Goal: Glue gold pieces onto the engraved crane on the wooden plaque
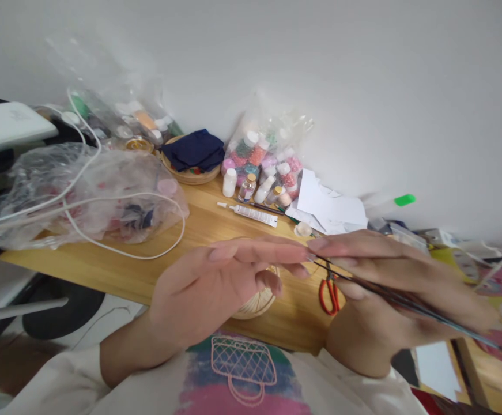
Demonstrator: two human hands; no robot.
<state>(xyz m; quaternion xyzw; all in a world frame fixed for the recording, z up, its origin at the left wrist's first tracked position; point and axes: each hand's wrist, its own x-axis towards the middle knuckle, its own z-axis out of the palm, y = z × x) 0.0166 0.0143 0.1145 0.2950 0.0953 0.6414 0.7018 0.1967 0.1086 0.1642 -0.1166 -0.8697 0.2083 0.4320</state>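
Note:
In my right hand is a pair of slim dark tweezers, pinched between thumb and fingers, tips pointing left. The tips meet the index fingertip of my left hand; whether something tiny lies there I cannot make out. My left hand is palm up, its index finger stretched out and the other fingers loosely bent. Below it a round pale wooden-rimmed piece with thread-like lines lies partly hidden on the wooden table. Red-handled pliers lie beneath my right hand.
Behind my hands are a white tube, small bottles and a bag of bead jars. White papers lie to their right. A plastic bag and white cable occupy the left, near a basket with dark cloth.

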